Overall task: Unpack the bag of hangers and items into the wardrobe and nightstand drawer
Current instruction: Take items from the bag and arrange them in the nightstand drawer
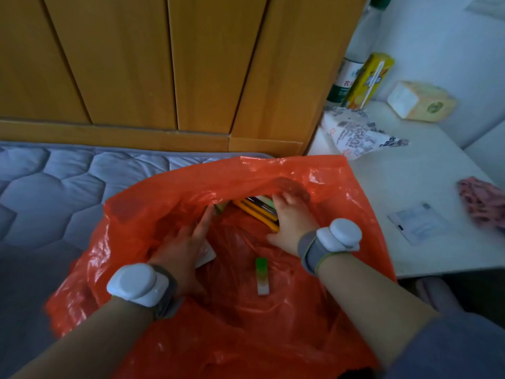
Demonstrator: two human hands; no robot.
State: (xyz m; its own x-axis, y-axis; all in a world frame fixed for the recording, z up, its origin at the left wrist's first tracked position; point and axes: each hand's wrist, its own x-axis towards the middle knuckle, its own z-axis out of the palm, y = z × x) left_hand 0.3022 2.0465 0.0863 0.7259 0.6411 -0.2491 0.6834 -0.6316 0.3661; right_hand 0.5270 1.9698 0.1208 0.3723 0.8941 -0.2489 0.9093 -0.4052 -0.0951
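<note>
A big orange plastic bag (341, 187) lies open on the bed in front of me. Both hands are inside its mouth. My left hand (188, 242) lies flat with straight fingers on the bag's inner plastic, partly over a white card-like item (207, 255). My right hand (292, 222) reaches deeper, its fingertips hidden under the bag's upper flap, resting on a bundle of yellow and dark hangers (257, 212). A small green-and-white stick-shaped item (262, 276) lies loose in the bag between my wrists. The wooden wardrobe (164, 64) stands shut behind the bed.
A white nightstand (410, 173) stands right of the bag, carrying a printed packet (355, 132), a tissue pack (420, 103), a yellow pack (369, 80), a bottle (347, 77), a card (420, 222) and a pink cloth (483, 203). The grey quilted mattress (54, 181) spreads left.
</note>
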